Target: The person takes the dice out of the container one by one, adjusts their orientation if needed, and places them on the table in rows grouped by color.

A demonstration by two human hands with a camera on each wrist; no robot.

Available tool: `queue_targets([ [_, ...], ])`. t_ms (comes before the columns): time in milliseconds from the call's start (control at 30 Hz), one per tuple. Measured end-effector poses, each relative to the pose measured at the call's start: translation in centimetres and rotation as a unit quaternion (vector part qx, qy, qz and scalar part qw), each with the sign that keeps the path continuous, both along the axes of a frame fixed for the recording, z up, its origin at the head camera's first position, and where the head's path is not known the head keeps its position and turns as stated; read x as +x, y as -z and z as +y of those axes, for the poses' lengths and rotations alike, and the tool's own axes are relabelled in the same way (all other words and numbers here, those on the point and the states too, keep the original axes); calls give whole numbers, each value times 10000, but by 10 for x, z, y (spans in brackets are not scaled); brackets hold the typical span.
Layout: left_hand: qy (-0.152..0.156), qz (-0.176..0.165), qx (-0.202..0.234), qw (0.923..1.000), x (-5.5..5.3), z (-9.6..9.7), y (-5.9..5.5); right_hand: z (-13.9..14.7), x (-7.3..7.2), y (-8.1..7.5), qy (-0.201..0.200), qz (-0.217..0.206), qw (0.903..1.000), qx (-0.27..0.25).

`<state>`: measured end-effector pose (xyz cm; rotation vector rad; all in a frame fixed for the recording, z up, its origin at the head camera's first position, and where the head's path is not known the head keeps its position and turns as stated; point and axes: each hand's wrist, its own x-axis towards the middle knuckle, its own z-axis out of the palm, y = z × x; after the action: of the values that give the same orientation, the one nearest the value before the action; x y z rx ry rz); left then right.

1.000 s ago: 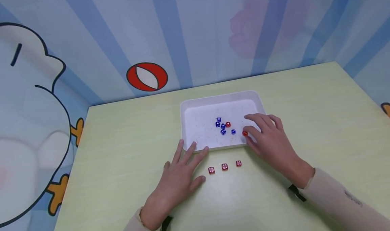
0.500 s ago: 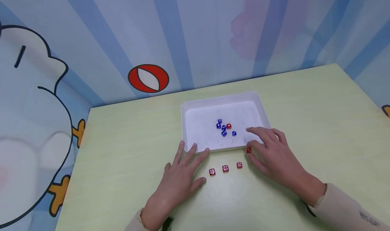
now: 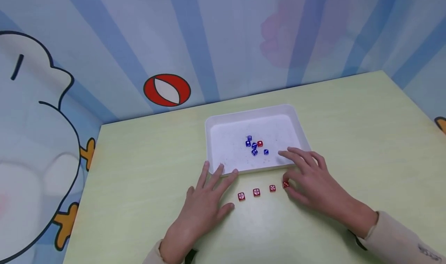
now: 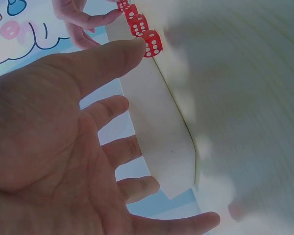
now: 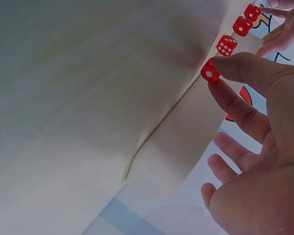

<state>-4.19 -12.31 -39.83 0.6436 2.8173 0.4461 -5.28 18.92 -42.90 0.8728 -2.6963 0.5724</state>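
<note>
The right hand's grip (image 3: pixel 313 182) pinches a red die (image 3: pixel 285 184) between thumb and index finger; the left hand's grip (image 3: pixel 200 211) holds nothing, its fingers straight and spread, with three fingertips at the near left edge of the tray. A blue-striped wall (image 3: pixel 237 43) rises along the far side, with a pale cartoon figure (image 3: pixel 31 140) on its left part and a red and white ball (image 3: pixel 167 90) printed on it. Below is the pale green bench (image 3: pixel 150 159), and on it stands the shallow white tray (image 3: pixel 226 148), between the wall and the hands. On the near side of the tray three red dice (image 3: pixel 256 192) sit apart in a row; the pinched one is at the row's right end, and whether it touches the bench I cannot tell. Inside the tray lie five blue dice (image 3: pixel 254 152), four grouped and one slightly to the right, plus a single red cube (image 3: pixel 260 143) just beside the group.
</note>
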Motion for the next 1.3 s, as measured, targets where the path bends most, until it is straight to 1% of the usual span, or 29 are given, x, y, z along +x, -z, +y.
queue_targets([
  [200, -37, 3, 18, 10000, 1, -1, 1, 0, 0, 1, -3, -59, 9999, 146],
  [300, -34, 11, 36, 10000, 1, -2, 2, 1, -1, 1, 11, -165, 9998, 140],
  [433, -13, 8, 45, 10000, 1, -2, 2, 1, -2, 0, 81, -361, 9993, -104],
  [500, -12, 13, 26, 10000, 1, -2, 2, 1, -3, -1, 124, -386, 9987, -296],
  [567, -8, 12, 6, 10000, 1, -2, 3, 0, -5, -1, 152, -318, 9984, -442],
  [700, -16, 8, 12, 10000, 2, -3, 2, -3, -12, -2, 117, -145, 9977, -646],
  [800, -23, -10, 33, 10000, 2, -3, 2, -7, -18, -2, 86, -98, 9977, -671],
  [1100, 7, 9, 11, 10000, 1, -2, 2, -20, -40, -6, 197, 44, 9996, -212],
  [1300, 31, -21, -47, 10000, 0, -1, 1, -25, -56, -6, 394, -51, 9992, -53],
])
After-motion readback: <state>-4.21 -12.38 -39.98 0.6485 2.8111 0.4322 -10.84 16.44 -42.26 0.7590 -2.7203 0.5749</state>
